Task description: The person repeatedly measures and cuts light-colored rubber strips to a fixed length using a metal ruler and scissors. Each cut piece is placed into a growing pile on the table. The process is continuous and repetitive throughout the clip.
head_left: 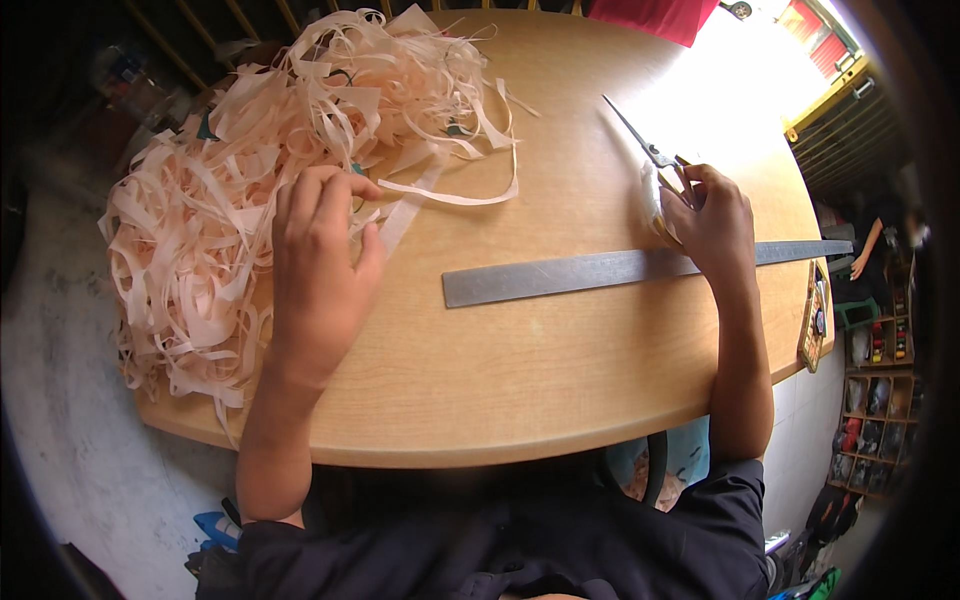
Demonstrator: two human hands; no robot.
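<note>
A large tangled heap of pale peach fabric strips (215, 220) covers the left side of the table. Over its right edge is my left hand (325, 250), fingers curled, with a gap between thumb and forefinger. One strip's end lies by its fingertips, and I see nothing gripped there. On the right, my right hand (715, 215) is closed round the handles of a pair of scissors (640, 137), whose blades are together and point away to the left. A whitish item (652, 195) sits beside the handles, too unclear to name. My right hand is above a long metal ruler (560, 278).
The wooden table (480, 390) has a curved near edge. A brown item (813, 325) lies at its right edge, and red cloth (655, 15) shows at the far side. Beyond on the right are another person's arm (868, 245) and a shelf (875, 430) with compartments.
</note>
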